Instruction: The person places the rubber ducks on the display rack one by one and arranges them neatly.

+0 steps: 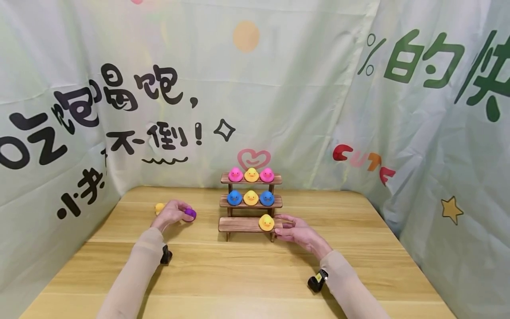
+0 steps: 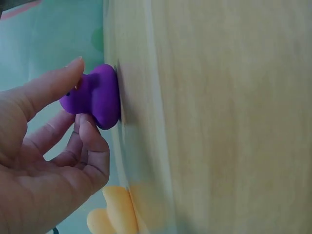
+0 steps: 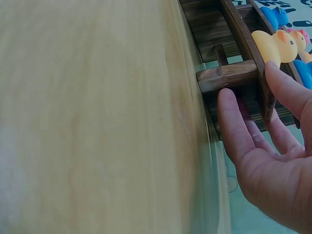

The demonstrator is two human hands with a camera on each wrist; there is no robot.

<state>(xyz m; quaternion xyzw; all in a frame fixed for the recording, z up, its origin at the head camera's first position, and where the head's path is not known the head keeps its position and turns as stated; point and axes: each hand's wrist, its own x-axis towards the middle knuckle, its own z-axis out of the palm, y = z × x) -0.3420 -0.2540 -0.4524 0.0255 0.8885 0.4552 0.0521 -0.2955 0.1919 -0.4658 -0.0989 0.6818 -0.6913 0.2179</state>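
My left hand (image 1: 172, 213) pinches a purple rubber duck (image 2: 100, 95) between thumb and fingers, its base at or just over the tabletop. Close by that hand lies a yellow rubber duck (image 1: 160, 208), partly hidden in the head view. At the centre stands a three-tier wooden display stand (image 1: 243, 224). My right hand (image 1: 299, 232) grips the right end of its lowest tier, with fingers against the board and the leg. Beside those fingers sits another yellow duck (image 1: 266, 223) on that tier. The left part of the lowest tier is bare.
The middle tier bears a blue duck (image 1: 234, 198), a yellow duck (image 1: 251, 198) and another blue duck (image 1: 267, 198). On top are a pink duck (image 1: 235, 174), a yellow duck (image 1: 251, 175) and a second pink duck (image 1: 266, 175). Printed cloth (image 1: 279, 110) hangs around the wooden table (image 1: 239, 283).
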